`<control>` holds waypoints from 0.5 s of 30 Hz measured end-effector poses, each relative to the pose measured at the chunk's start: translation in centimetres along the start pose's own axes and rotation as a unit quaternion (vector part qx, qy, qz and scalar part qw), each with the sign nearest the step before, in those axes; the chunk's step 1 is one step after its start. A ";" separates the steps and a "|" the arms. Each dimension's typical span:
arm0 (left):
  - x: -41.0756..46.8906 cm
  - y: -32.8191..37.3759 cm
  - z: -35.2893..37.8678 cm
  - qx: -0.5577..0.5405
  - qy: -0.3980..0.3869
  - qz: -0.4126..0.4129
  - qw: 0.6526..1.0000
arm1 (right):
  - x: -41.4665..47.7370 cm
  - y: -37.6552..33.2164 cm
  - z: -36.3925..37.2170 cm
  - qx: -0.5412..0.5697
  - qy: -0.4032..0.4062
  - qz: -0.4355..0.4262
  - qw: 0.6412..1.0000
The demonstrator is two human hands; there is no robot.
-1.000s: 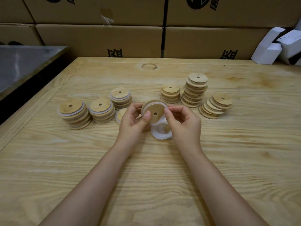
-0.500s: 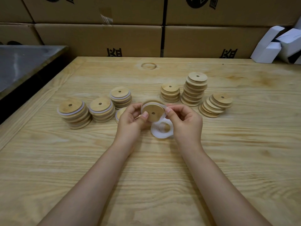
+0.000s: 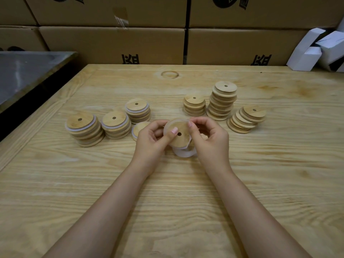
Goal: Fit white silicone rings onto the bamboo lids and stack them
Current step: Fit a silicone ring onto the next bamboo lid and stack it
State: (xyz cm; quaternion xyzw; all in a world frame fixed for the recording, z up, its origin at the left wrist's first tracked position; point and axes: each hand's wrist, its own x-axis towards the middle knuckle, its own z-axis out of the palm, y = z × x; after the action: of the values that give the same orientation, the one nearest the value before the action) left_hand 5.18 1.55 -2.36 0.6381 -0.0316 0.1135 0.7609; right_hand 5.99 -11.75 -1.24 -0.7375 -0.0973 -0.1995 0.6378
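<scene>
Item: bamboo lid [image 3: 177, 135], held just above the surface [image 3: 260, 174].
Grip: left hand [image 3: 150, 140] pinches the lid's left edge, thumb on its face. Right hand [image 3: 210, 140] pinches the silicone ring [image 3: 166, 127] at the lid's top rim.
Change: the ring has been worked further round the rim than a second ago and is apparently nearly seated.
Nearby: spare rings [image 3: 183, 153] lie just below the lid. Ringed stacks [image 3: 115, 125] stand to its left and bare stacks [image 3: 222, 101] to its right.

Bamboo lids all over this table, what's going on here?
A person is fitting rings onto lids. The left hand and right hand both hold one bamboo lid above the table. The right hand pinches at the rim, where a white silicone ring shows. Spare rings lie just below. The ringed stacks stand on the left and the bare stacks on the right, so the job looks partway done.
</scene>
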 end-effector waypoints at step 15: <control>0.3 -0.5 -0.2 -0.022 0.022 0.004 1.000 | -0.4 0.2 0.5 -0.014 0.033 0.006 0.999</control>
State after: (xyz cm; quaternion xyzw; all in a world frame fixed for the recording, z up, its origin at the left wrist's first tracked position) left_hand 5.58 1.71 -2.78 0.6185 -0.0201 0.1299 0.7747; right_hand 5.79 -11.25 -1.64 -0.7397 -0.0684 -0.2212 0.6318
